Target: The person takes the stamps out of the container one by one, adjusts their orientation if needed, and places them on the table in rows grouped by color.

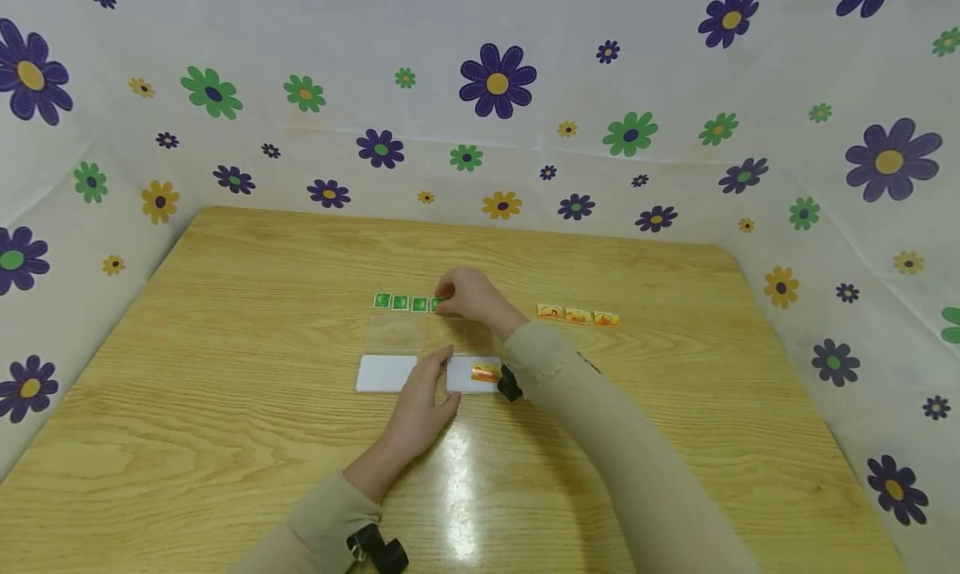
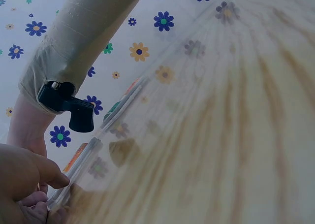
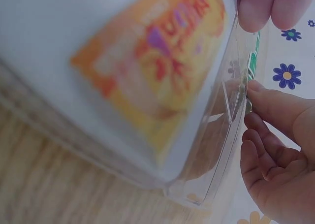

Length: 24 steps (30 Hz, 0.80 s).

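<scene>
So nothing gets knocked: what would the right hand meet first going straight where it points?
The right hand would likely meet the next green card to its left; it seems to pinch one.

Here's my counter (image 1: 225, 441), glossy wood grain, light streaking off it! My sleeves (image 1: 600, 424) are matt, wrinkled cloth; the black wrist mount (image 1: 390, 553) looks like plastic. White cases (image 1: 386, 374), smooth, plastic-looking. Green stamps (image 1: 401, 302), papery. Flowered backdrop (image 1: 330, 32): creased fabric.

Long beige sleeves (image 1: 622, 449) — wrinkled near the cuffs (image 1: 534, 353), a rounded black camera (image 2: 81, 116) at each wrist
</scene>
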### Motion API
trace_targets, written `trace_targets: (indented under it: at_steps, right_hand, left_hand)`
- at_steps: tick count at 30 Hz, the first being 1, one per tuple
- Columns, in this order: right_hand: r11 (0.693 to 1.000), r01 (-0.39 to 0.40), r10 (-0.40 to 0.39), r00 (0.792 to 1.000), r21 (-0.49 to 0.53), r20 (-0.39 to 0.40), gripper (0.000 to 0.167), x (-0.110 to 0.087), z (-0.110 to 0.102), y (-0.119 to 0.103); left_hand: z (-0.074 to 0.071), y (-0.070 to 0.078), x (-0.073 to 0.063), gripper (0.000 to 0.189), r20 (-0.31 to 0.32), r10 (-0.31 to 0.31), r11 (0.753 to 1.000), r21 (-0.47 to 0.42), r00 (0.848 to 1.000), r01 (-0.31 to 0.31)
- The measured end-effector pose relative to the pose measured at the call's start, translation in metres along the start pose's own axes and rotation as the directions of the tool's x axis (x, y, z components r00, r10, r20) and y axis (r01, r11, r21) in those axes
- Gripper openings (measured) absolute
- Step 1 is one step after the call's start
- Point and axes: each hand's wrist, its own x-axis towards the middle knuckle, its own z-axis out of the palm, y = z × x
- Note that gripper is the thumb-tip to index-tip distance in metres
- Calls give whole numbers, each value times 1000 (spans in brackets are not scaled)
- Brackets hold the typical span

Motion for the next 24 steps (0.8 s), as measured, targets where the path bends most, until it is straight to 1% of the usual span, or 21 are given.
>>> trace_targets:
  at_steps: [8, 14, 18, 24]
  right_hand:
    - [1000, 7, -7, 1000, -8, -6, 21, 1, 1, 3]
    - [1000, 7, -7, 1000, 15, -9, 21, 0, -1, 5]
    - [1000, 9, -9, 1000, 22, -17, 21, -7, -6, 4]
    - [999, 2, -2, 1000, 34, -23, 20, -25, -14, 6]
  left_hand:
    - [0, -1, 0, 60, -1, -8, 1000, 0, 1000, 8]
    - [0, -1, 0, 59, -3, -7, 1000, 3, 1000, 7]
    - [0, -1, 0, 59, -2, -1, 1000, 3, 1000, 1]
    - [1, -1, 0, 59, -12, 5, 1000, 14, 1000, -5]
